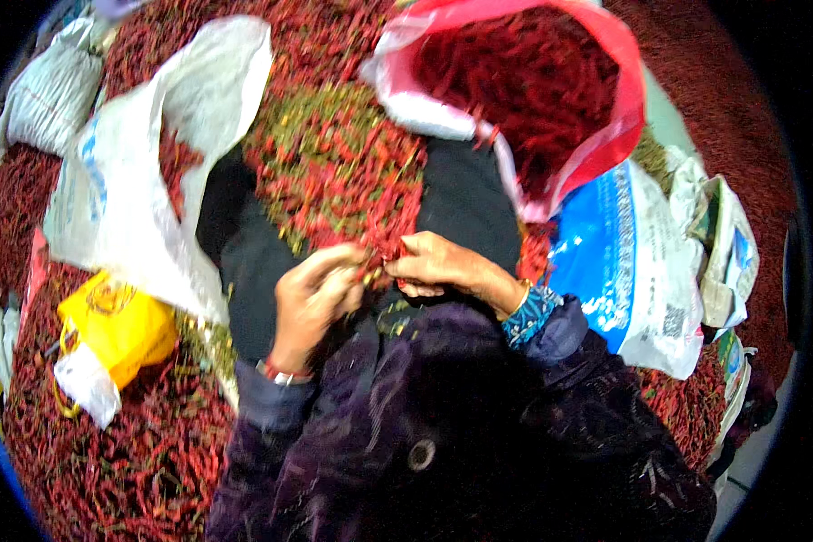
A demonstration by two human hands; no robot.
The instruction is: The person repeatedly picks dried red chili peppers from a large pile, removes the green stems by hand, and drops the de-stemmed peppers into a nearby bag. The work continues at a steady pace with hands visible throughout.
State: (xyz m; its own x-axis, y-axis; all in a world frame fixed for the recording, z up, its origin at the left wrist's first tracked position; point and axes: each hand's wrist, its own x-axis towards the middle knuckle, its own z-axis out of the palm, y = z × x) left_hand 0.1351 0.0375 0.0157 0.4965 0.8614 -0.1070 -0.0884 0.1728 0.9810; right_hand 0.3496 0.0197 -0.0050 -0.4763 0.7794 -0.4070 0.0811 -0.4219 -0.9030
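Left side: a pale tied-looking sack (pixel 52 101) sits far back. Nearer, a yellow bag (pixel 122 325) and a small white plastic bag (pixel 88 384) lie on loose dried chilies (pixel 126 470).
White sack: a big floppy white sack (pixel 122 217) lies open, just beside the left black trouser leg (pixel 253 280).
Left hand: the left hand (pixel 316 294) is bent, its fingers and thumb closed on red chilies (pixel 376 268).
Chilies in the fingers: they are in the small gap between the two hands, right at both sets of fingertips, so neither hand is clearly nearer. It is too blurry to tell which way they point.
Chili pile: a pile of red chilies and green-yellow bits (pixel 334 167) fills the space between the legs. It runs long ways away from the body, with its near edge at the fingertips.
Right hand: the right hand (pixel 447 268) is curled up, pinching the same red bunch. The hands are close together.
Right side: a red bag (pixel 630 135) stands open, full of dark red chilies (pixel 524 77). A blue and white sack (pixel 614 262) lies near the right sleeve.
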